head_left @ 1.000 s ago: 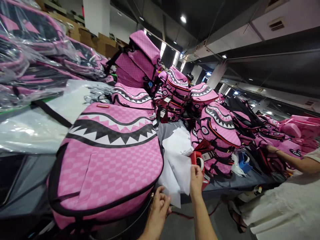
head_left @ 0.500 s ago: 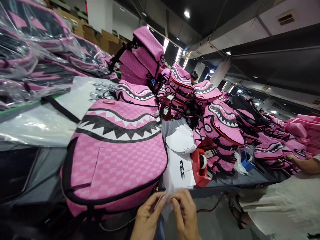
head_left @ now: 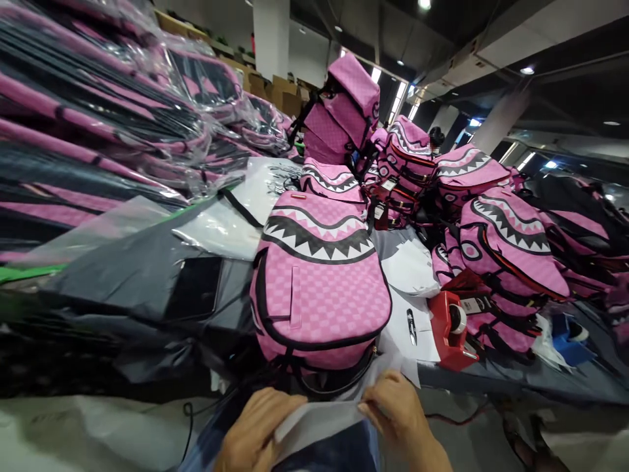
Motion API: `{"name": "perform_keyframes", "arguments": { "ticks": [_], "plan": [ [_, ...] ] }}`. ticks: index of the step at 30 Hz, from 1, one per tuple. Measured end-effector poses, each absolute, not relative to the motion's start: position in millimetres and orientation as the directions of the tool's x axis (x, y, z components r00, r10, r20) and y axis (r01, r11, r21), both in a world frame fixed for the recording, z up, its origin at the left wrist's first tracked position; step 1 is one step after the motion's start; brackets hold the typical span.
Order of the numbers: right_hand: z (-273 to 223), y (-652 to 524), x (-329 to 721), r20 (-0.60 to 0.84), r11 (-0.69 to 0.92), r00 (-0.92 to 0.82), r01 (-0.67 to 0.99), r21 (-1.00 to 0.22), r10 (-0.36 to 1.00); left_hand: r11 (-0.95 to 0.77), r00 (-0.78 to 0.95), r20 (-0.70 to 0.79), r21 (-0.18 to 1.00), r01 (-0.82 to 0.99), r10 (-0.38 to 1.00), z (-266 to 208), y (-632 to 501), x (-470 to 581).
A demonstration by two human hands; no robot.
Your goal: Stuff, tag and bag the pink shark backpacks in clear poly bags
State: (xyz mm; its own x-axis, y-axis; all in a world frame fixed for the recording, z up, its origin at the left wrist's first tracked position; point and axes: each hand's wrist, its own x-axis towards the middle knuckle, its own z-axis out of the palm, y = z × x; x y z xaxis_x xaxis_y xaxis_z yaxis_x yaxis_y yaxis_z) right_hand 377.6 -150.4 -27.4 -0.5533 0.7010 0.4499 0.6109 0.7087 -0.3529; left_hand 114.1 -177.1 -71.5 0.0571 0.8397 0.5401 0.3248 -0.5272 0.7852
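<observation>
Between my two hands stretches a frosted, see-through plastic bag (head_left: 319, 419), its edge pulled taut across my lap. My left hand (head_left: 260, 426) is closed on the left end of that edge. The right end is pinched in the fingers of my right hand (head_left: 396, 413). Just beyond my hands, a pink checkered backpack (head_left: 339, 301) with a black-and-white shark-teeth band lies face up on the table. Part of the bag reaches the backpack's lower right side.
To the right are a red tape dispenser (head_left: 449, 334), white papers (head_left: 410, 269), small black thread snips (head_left: 411, 326) and a blue tape dispenser (head_left: 570, 341). A dark phone (head_left: 194, 287) lies left. Plastic-wrapped backpacks (head_left: 98, 111) are piled left; stacked pink backpacks (head_left: 511, 242) stand right.
My hands have moved apart, spreading the plastic film that was bunched between my fingertips. The view has swung left, so the backpack sits nearer the middle and the phone shows fully.
</observation>
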Motion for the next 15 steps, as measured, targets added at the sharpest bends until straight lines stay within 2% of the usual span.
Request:
{"name": "perform_keyframes", "arguments": {
  "ticks": [5, 8, 10, 12, 15],
  "plan": [
    [-39, -148, 357, 0.541, 0.667, -0.445, 0.667, -0.331, 0.714, -0.188, -0.266, 0.291, 0.917, 0.352, 0.919, -80, -147, 107],
    [-39, -141, 349, 0.57, 0.735, -0.531, 0.646, -0.206, 0.627, -0.111, -0.27, 0.234, 0.909, 0.403, 0.934, -73, -139, 104],
    [-38, -136, 349, 0.561, 0.758, -0.582, 0.638, -0.133, 0.588, -0.175, -0.265, 0.325, 0.868, 0.466, 0.908, -68, -142, 99],
    [-37, -134, 352, 0.536, 0.767, -0.611, 0.632, -0.115, 0.583, -0.325, -0.266, 0.526, 0.774, 0.543, 0.808, -64, -150, 97],
    [-34, -132, 355, 0.489, 0.77, -0.638, 0.627, -0.118, 0.594, -0.591, -0.043, 0.779, 0.508, 0.627, 0.625, -57, -160, 106]
  ]
}}
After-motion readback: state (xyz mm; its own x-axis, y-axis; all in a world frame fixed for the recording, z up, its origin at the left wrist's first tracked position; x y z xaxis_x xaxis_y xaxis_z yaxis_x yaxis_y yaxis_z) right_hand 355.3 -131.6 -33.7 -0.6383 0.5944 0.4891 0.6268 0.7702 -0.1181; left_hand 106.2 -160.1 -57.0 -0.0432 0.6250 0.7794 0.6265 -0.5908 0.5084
